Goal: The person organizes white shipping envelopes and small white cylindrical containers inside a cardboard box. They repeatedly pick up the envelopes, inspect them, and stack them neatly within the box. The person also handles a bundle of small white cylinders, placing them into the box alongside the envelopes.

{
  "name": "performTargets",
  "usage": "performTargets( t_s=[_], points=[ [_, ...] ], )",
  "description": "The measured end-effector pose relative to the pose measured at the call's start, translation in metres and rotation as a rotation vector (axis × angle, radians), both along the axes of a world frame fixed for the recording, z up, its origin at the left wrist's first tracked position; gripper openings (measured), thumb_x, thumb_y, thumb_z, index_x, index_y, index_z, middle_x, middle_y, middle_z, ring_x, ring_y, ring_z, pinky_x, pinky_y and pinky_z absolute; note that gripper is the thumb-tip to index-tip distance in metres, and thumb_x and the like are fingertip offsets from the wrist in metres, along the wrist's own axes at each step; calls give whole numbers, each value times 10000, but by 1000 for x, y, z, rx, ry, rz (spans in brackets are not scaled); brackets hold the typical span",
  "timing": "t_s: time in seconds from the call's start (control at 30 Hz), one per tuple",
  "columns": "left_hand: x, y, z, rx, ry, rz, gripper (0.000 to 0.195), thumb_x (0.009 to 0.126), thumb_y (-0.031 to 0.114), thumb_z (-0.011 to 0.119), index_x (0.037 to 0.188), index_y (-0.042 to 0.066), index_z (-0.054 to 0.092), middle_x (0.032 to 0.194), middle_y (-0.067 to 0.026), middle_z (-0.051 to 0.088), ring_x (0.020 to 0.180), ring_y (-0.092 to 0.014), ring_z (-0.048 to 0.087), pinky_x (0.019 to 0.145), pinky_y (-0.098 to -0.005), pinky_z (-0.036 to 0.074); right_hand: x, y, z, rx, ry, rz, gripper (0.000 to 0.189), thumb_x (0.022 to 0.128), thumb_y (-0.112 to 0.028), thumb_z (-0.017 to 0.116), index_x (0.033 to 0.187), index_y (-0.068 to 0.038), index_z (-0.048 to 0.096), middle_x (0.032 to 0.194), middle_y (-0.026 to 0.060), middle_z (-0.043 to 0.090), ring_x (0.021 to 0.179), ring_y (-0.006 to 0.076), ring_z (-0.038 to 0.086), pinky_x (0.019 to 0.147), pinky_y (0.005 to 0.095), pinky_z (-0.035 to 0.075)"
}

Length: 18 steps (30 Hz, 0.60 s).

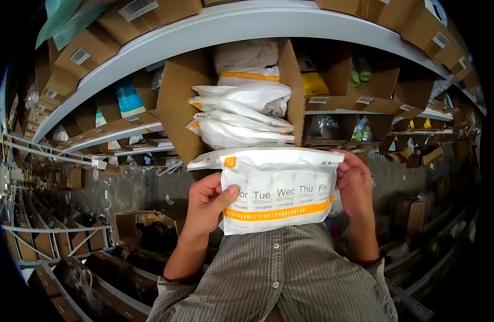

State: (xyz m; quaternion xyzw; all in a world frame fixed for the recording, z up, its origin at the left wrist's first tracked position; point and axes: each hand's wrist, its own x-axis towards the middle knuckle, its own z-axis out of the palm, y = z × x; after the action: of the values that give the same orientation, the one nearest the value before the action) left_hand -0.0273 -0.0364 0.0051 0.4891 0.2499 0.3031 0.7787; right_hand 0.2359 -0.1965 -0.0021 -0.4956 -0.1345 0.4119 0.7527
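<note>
Between my two hands, in front of my striped shirt, is a white zip-top pouch (277, 187) of disposable underwear with an orange band across its lower part. My left hand (206, 205) grips its left side, thumb lying across the printed front. At the upper right corner, my right hand (353, 181) pinches the pouch's edge. Just beyond stands a cardboard box (182, 108), its tall side walls showing. Several similar white pouches (243, 112) are packed in it, one behind another; the front edge of the box is hidden by the pouch I hold.
A white metal shelf beam (251, 26) curves above the box. Cardboard bins with labels flank it, one with a blue-and-white packet (128, 98), another with a yellow packet (313, 82). Below lies a concrete floor (154, 189). An open carton (126, 225) with dark plastic sits left of me.
</note>
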Motion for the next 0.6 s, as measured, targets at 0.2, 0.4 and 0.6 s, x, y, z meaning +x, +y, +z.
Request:
performTargets(
  t_s=[0.2,0.4,0.6],
  points=[
    [5,-2,3,-2,29,-11,260,972,48,637,1192,-90,643,1041,-117,731,908,-138,695,810,-285,564,10,-3,-19,75,-113,-105,86,893,-57,748,932,10,713,823,54,726,693,83,642,640,237,491],
    [9,2,-2,-2,56,1,298,950,38,658,1220,-84,630,1085,-123,726,939,-144,693,834,-286,556,8,4,-12,100,-118,-171,88,911,-61,729,936,21,708,826,55,725,690,86,651,621,232,515],
    [9,3,-3,15,47,-101,395,855,-7,731,1229,-70,620,1123,-140,721,988,-178,698,905,-322,552,5,4,-12,131,-57,-120,126,938,-92,713,999,16,691,873,53,721,731,85,660,642,233,526]
  ],
)
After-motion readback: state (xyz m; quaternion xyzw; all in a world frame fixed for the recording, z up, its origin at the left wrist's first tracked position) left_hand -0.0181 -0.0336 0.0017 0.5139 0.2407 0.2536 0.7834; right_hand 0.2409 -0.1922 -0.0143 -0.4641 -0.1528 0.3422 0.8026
